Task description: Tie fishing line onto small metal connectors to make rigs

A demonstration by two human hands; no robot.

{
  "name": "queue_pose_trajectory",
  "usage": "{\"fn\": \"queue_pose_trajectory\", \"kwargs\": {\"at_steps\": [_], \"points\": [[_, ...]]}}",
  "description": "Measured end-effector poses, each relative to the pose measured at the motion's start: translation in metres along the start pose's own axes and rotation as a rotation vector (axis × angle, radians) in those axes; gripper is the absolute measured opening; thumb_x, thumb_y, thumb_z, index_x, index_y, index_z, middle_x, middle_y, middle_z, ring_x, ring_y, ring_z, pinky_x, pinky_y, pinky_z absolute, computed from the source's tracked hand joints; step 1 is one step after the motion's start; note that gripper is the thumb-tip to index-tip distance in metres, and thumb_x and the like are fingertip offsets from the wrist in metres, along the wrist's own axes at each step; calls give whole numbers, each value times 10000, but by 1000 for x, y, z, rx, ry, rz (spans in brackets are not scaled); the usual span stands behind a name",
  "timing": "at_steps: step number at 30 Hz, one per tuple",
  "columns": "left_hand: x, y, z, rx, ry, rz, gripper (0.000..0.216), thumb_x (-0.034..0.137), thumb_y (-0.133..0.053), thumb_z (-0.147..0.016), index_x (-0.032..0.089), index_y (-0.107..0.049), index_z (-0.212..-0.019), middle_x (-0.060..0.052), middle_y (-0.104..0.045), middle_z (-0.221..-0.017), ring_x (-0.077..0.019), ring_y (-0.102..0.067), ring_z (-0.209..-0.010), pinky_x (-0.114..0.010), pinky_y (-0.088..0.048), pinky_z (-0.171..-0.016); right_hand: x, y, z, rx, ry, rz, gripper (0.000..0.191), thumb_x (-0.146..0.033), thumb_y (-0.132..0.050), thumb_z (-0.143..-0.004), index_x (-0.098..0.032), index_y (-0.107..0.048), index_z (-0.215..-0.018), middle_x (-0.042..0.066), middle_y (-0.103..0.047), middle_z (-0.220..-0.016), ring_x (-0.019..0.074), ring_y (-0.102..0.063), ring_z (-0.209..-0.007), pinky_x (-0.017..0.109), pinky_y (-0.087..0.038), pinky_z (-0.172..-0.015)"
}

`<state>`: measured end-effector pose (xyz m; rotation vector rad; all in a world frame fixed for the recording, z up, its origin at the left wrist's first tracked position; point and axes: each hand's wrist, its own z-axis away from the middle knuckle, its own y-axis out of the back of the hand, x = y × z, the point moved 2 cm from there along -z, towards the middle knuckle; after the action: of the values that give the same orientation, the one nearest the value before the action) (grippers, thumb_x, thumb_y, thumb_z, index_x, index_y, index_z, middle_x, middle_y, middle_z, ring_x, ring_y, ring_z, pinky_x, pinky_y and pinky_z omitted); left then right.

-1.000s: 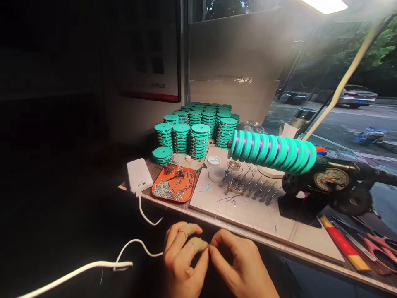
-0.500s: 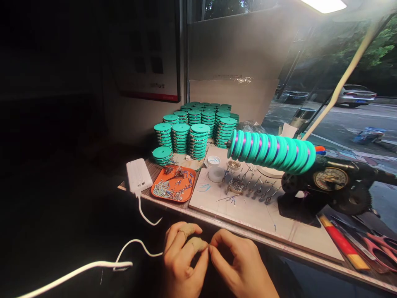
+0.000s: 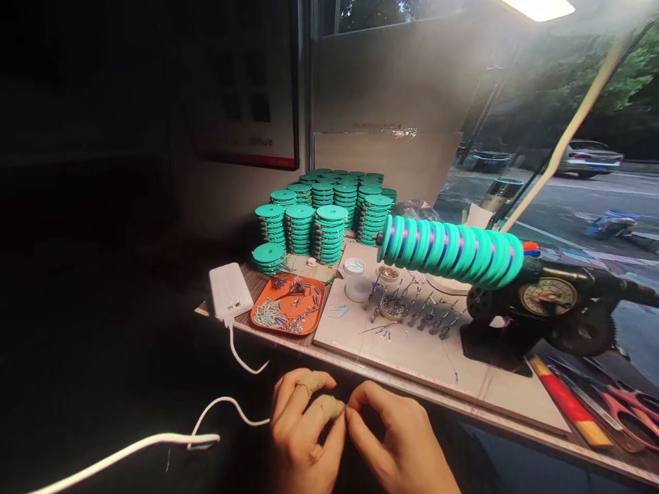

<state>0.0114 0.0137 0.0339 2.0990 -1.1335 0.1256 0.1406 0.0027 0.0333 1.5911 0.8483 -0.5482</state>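
Observation:
My left hand, with tan wraps on two fingers, is pinched closed in front of the table edge. My right hand meets it fingertip to fingertip, thumb and forefinger also pinched. Whatever lies between the fingertips is too fine to make out. Beyond the hands is a pale board carrying a row of small metal swivels and a round dish of small metal parts. At its right, a winding machine bears a row of teal foam spools with purple line showing between them.
An orange tray of small floats and metal bits lies left of the board, beside a white power bank with a white cable. Stacked teal spools stand behind. Red-handled scissors and a red-yellow stick lie at right.
Both hands stay almost in place, fingertips still together. The right hand has shifted very slightly to the left; the things on the table look unchanged.

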Motion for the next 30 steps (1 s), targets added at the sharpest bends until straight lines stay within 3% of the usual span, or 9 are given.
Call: {"fn": "queue_pose_trajectory", "kwargs": {"at_steps": [12,16,30], "points": [[1,-1,-1,27,5,3,181,16,-540,-693,194,-568,-670,-42,-602,-790,-188,-546,-781,-328,-500,-644,0,3,-1,-32,24,-19,190,-226,-412,-794,-177,-530,-654,-11,-547,-544,100,-454,-453,194,-320,-439],[2,0,-3,36,2,0,170,32,-544,-698,193,-577,-656,-39,-609,-767,-182,-549,-763,-314,-500,-631,0,5,-3,-110,-39,-66,178,-214,-422,-780,-166,-533,-649,-11,-530,-540,99,-441,-461,183,-310,-426],[2,1,-1,-4,-10,-11,173,19,-556,-691,191,-573,-675,-48,-610,-791,-188,-551,-774,-318,-504,-638,-1,7,-8,-157,-195,-328,153,-224,-459,-738,-165,-490,-600,-35,-461,-538,100,-418,-518,200,-380,-525]]}}
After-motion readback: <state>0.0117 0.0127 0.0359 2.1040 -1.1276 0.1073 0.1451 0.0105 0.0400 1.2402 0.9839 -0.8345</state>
